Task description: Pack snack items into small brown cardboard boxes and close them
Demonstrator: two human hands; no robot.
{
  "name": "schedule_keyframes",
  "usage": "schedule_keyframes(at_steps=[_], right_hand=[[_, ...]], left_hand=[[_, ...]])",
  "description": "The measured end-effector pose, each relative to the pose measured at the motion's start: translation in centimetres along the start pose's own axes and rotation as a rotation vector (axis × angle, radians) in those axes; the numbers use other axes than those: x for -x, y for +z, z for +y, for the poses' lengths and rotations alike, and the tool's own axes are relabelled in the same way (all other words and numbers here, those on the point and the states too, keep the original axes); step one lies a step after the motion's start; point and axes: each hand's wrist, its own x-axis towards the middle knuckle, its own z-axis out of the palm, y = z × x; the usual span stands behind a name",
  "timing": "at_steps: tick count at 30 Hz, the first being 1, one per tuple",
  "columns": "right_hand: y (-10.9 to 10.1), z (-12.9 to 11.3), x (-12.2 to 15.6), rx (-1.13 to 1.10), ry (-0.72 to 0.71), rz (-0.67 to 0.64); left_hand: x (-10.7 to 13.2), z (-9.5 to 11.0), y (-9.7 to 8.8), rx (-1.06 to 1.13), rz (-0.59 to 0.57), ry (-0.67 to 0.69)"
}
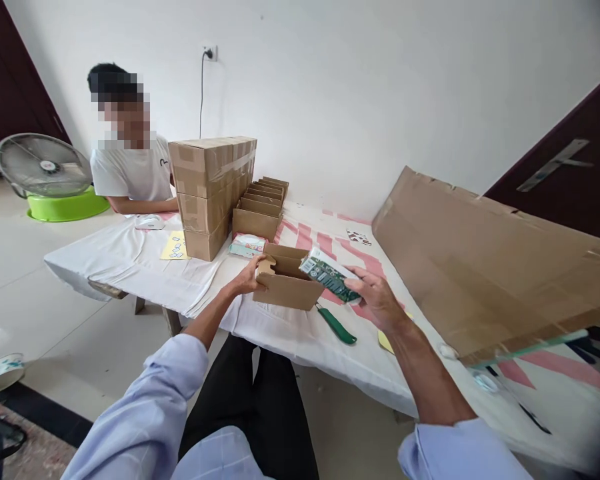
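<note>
Beyond the open box (286,293), cloth (325,228) leaves passage between the carton row (256,224) and a cardboard panel (500,267)

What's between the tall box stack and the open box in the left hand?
A colourful packet lies on the cloth there, in the head view.

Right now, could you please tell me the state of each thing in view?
Cardboard box: upright, top open
Printed package: tilted, held up
Left hand: gripping the cardboard box
Right hand: holding the printed package
Stacked boxes: taped shut
Boxes in row: open-topped
Green-handled tool: lying down
Black plug: plugged in
Fan: running or not, cannot tell
</note>
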Motion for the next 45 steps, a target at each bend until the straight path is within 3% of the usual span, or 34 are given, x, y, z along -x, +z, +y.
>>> schedule_keyframes(at_steps=[3,6,9,12,15,18,21,26,31,38,45], right_hand=[[0.6,2.8,2.0,-0.121,0.123,0.048],[2.0,5.4,3.1,-0.17,0.183,0.05],[3.4,7.1,3.5,-0.209,0.193,0.031],[4.8,8.1,3.6,-0.256,0.2,0.03],[6.8,8.6,3.4,-0.299,0.207,0.001],[9.2,8.5,3.0,-0.324,0.172,-0.053],[11.5,8.0,2.4,-0.371,0.108,-0.06],[14.8,6.3,0.3,-0.369,-0.172,-0.027],[17.4,5.1,-2.7,-0.315,-0.347,0.059],[19.0,8.3,-4.9,-0.263,-0.301,0.102],[20.5,13.2,-4.1,-0.263,-0.111,0.128]], left_hand=[[-3.1,-0.2,2.5,-0.001,-0.015,0.022],[-3.7,0.4,4.0,-0.021,-0.011,0.046],[-0.8,1.9,3.6,-0.076,0.067,0.047],[4.4,4.6,2.3,-0.12,0.152,0.014],[9.0,8.0,1.7,-0.052,-0.036,0.033],[11.2,10.7,1.7,-0.087,-0.093,0.063],[11.5,11.7,1.1,-0.041,0.024,0.062],[10.3,12.0,-1.5,0.174,0.279,0.077],[8.5,12.6,-3.6,0.231,0.369,0.151],[8.6,9.5,-4.3,0.242,0.384,0.099],[10.9,5.6,-2.7,0.212,0.408,-0.179]])
